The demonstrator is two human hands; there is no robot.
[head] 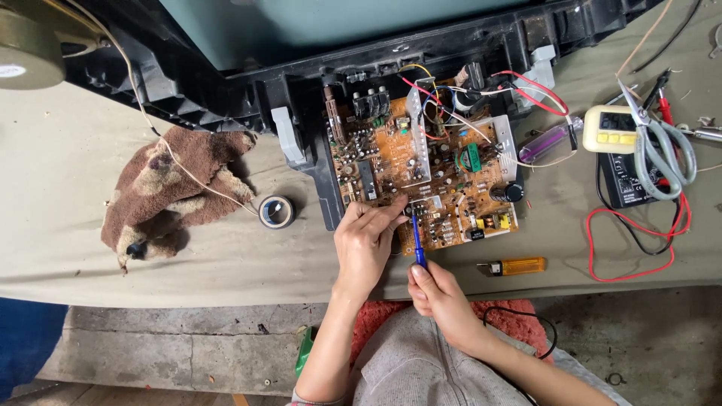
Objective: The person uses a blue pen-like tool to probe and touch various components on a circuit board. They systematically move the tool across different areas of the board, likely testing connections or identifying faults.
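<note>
Even, soft daylight; sharp focus, faint shadows.

Matt orange-brown circuit board [429, 177] bristling with shiny metal parts; glossy blue plastic tool [417, 244]; translucent amber plastic lighter [513, 266]; fuzzy brown rag [169, 188] on a matt beige cloth cover [68, 203]; grey metal scissors [658, 146].

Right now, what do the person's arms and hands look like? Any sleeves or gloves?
No gloves and no sleeves: the left hand and right hand are bare, and both forearms are uncovered up to the picture's edge. No rings, watch or bracelets show. The fingers are slim with short nails.
</note>
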